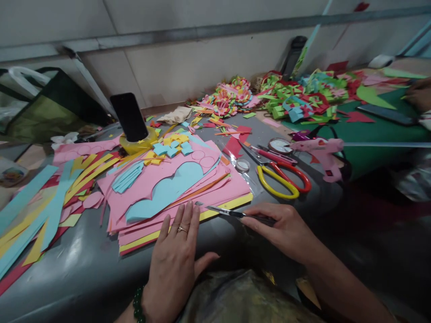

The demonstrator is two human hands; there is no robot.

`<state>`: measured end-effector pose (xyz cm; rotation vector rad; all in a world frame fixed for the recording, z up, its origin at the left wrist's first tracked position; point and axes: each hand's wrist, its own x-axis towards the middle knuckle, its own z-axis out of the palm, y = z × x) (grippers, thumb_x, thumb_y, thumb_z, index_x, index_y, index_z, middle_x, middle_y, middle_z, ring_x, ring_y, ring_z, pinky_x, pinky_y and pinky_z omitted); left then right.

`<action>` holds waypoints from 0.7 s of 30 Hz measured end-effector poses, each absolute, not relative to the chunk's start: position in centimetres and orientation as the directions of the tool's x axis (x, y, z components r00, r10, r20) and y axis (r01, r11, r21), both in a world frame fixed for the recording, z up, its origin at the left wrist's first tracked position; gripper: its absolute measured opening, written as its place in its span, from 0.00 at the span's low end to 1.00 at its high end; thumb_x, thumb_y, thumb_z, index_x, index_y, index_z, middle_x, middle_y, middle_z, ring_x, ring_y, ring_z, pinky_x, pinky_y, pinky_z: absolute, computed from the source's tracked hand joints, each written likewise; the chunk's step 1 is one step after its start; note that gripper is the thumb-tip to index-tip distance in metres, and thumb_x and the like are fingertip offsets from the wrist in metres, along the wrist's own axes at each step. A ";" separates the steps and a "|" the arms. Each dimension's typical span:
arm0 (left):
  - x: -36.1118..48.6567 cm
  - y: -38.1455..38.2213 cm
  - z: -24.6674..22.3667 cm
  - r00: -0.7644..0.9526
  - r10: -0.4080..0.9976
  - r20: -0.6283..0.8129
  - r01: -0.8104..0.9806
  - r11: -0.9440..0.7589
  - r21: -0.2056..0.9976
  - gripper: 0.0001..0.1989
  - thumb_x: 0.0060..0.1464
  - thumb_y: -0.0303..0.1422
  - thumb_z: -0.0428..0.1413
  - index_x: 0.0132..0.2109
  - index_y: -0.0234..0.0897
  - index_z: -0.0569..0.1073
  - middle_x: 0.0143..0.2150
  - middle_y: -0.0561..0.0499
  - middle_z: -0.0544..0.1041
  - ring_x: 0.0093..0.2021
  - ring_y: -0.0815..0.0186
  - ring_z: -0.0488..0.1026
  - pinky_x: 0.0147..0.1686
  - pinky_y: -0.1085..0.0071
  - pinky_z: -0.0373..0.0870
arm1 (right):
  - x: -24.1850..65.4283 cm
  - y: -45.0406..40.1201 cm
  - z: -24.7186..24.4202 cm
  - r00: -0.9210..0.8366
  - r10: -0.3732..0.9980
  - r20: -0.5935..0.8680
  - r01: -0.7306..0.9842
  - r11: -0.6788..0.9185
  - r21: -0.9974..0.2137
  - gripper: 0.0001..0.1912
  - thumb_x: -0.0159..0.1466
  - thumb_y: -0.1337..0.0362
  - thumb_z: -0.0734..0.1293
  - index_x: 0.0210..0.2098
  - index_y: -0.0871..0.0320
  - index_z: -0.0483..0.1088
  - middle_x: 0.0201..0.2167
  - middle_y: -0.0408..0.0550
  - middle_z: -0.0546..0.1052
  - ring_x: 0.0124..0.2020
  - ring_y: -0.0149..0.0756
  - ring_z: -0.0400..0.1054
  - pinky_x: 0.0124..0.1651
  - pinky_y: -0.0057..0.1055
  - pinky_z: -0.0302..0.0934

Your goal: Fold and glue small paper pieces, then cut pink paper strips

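My left hand (177, 255) lies flat with its fingers stretched over the front edge of a stack of coloured paper (235, 186), mostly pink with yellow and red sheets beneath. In my right hand (286, 226) is a slim utility knife (232, 212), its blade extended and pointing left over the stack's front edge, near my left fingertips. A small dark grey bit (199, 203) lies on the paper by those fingertips. Further back on the stack rest a wavy-edged light blue sheet (178, 181), a bundle of blue strips (128, 176) and small yellow and blue pieces (173, 147).
Scissors (278, 181) with yellow and red handles and a pink glue gun (319, 152) lie to the right. A phone (129, 117) stands in a yellow tape roll (138, 142). Paper strips (60, 197) spread left. Another person's hand (417, 96) is at far right.
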<state>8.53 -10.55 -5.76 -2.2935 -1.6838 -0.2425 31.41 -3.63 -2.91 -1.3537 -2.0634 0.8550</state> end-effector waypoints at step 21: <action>9.0 -10.2 -5.4 0.284 0.912 0.295 0.959 -0.270 -0.091 0.41 0.51 0.50 0.55 0.64 0.28 0.57 0.65 0.37 0.58 0.64 0.49 0.57 0.61 0.47 0.49 | 31.4 -3.5 -2.9 -0.361 0.927 0.097 0.597 0.310 -0.740 0.08 0.60 0.59 0.66 0.31 0.55 0.76 0.30 0.44 0.79 0.32 0.36 0.73 0.34 0.28 0.64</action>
